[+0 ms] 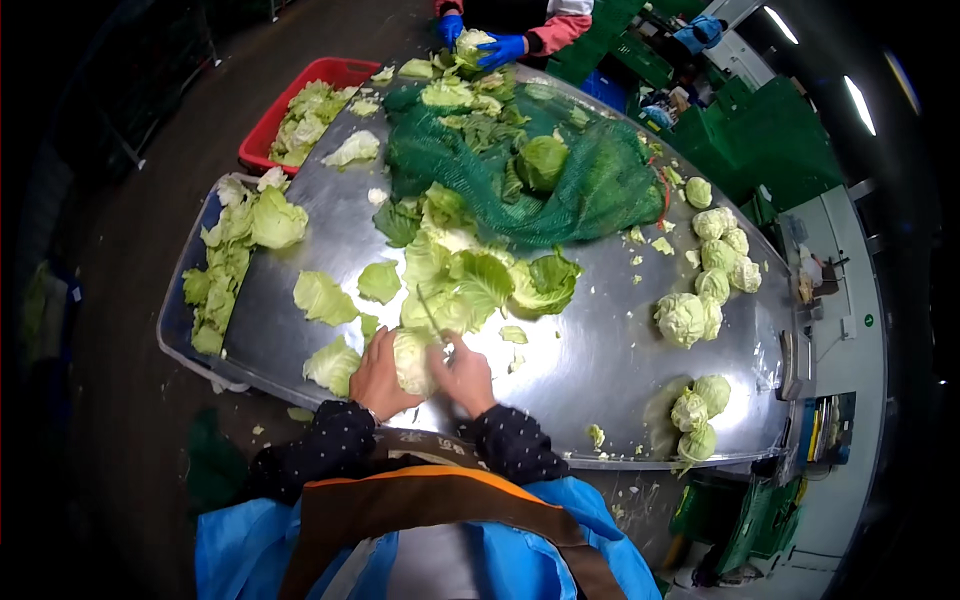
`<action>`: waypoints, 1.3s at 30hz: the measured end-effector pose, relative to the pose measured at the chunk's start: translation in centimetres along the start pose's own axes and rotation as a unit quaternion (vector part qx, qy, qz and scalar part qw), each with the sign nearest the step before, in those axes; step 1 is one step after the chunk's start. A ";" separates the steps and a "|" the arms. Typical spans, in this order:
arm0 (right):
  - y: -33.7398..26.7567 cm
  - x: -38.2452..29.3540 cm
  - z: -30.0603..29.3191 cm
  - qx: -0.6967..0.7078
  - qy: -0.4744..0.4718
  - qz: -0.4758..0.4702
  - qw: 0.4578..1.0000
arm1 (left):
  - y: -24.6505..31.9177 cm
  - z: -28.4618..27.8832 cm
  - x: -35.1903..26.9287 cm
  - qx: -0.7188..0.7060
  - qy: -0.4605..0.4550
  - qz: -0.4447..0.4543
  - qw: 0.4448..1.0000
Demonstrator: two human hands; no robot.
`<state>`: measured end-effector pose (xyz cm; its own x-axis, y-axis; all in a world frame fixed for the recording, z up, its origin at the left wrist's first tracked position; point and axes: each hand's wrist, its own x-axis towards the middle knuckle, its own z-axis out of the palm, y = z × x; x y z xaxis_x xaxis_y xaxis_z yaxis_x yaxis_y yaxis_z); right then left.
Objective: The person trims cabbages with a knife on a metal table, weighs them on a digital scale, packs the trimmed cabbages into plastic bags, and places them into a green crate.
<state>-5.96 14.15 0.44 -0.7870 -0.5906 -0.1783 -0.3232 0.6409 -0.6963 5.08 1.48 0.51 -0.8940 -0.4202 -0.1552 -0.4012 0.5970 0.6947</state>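
Note:
A pale, trimmed cabbage head (412, 361) is on the steel table (577, 390) close before me. My left hand (381, 377) grips it from the left side. In my right hand (463, 375), at the cabbage's right side, is a knife (429, 311) whose thin blade points away from me. The blade is somewhat blurred. Loose outer cabbage leaves (461, 281) are heaped just beyond my hands. Single leaves (325, 298) lie to the left of the heap, and one more leaf (334, 366) is beside my left hand.
A green mesh sack (600, 187) with a whole cabbage (541, 163) lies across the far table. Several trimmed cabbages (681, 319) sit along the right. Leaves fill a red crate (259, 124) and a blue-grey tub (169, 315) at left. Opposite, a co-worker's blue-gloved hands (504, 51) hold a cabbage (471, 46).

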 end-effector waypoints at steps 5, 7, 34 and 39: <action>4.7 2.6 1.6 -0.017 0.035 -0.004 0.999 | -3.8 -2.4 -0.7 -0.037 -0.083 0.078 0.993; 3.4 0.8 1.1 -0.048 0.032 -0.029 0.998 | -5.2 -3.3 -0.8 -0.040 -0.130 0.088 0.987; -6.2 -4.0 -3.0 0.052 0.003 -0.240 0.969 | -0.3 -4.6 -2.7 -0.711 0.023 -0.329 0.622; -1.5 0.9 -3.7 0.048 0.181 -0.115 0.976 | 0.5 -5.0 -3.0 -0.647 -0.004 -0.373 0.665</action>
<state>-8.08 14.46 3.92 -0.8394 -0.4898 0.2357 -0.4762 0.4535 -0.7534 8.58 -0.40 4.87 -0.5449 -0.2628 -0.7963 -0.2320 -0.8653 0.4443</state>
